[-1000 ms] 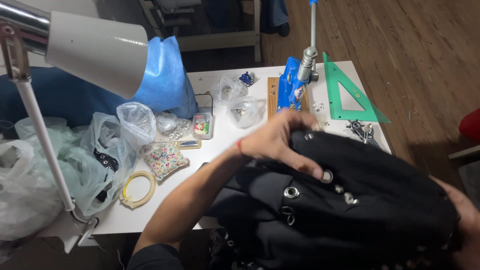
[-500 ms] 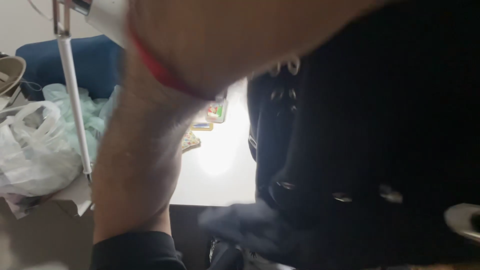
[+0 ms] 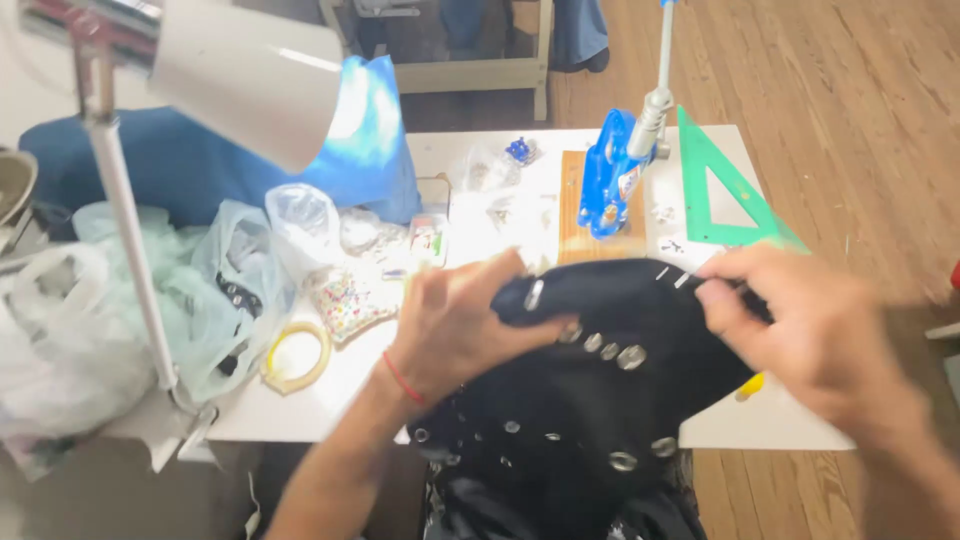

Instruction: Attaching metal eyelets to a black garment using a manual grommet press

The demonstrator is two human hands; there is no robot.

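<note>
A black fabric garment studded with round silver metal eyelets (image 3: 590, 400) is spread across the lower centre of the frame, its upper edge lifted over the front edge of the white bench (image 3: 480, 240) while the rest hangs down off it toward the bottom of the picture; held this way, a row of eyelets lies face up between the two hands. The left hand (image 3: 455, 325), at centre left with a red band at the wrist, is curled closed on a bunched fold at the cloth's upper left corner, thumb on top and fingers tucked under. The right hand (image 3: 800, 330), at centre right and blurred, has its fingers bent down onto the cloth's upper right edge; it appears to pinch the fabric, though the blur hides exactly how tightly. Just behind the garment, at upper centre, a blue hand press tool with a tall metal lever (image 3: 620, 170) stands on a wooden board (image 3: 570, 215), close enough to reach the cloth. A green plastic set square (image 3: 725, 190) lies to the upper right. At left are clear plastic bags of small parts (image 3: 250, 270), a yellow tape roll (image 3: 295, 355) and a white desk lamp (image 3: 250, 75).
</note>
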